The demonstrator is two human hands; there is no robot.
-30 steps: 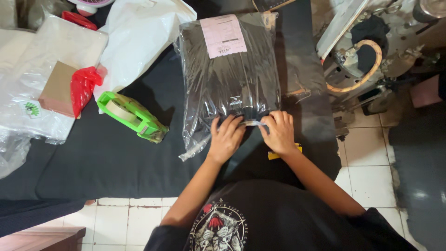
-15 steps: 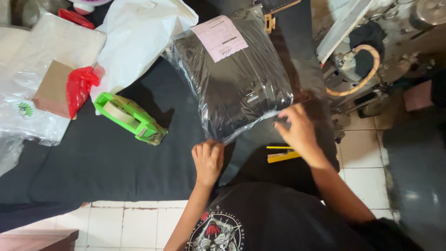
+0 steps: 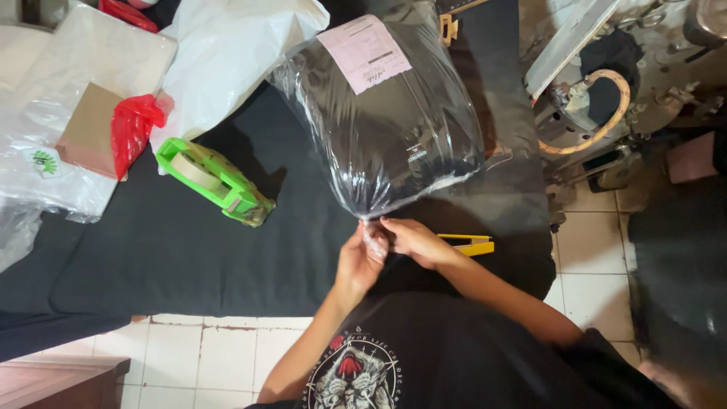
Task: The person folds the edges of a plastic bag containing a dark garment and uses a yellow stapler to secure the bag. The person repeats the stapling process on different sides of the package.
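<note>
Here, both hands (image 3: 386, 250) on clear parcel bag's (image 3: 379, 129) gathered edge.

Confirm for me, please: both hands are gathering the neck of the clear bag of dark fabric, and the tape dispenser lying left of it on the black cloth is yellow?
Not quite. The tape dispenser is green, as the head view shows. The rest holds: both hands, left and right, pinch the neck of the clear bag.

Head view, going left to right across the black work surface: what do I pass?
Brown cardboard piece → red plastic bag → green tape dispenser → left hand → right hand, both pinching the gathered neck of the clear bag of dark clothing → yellow cutter → sewing machine.
</note>
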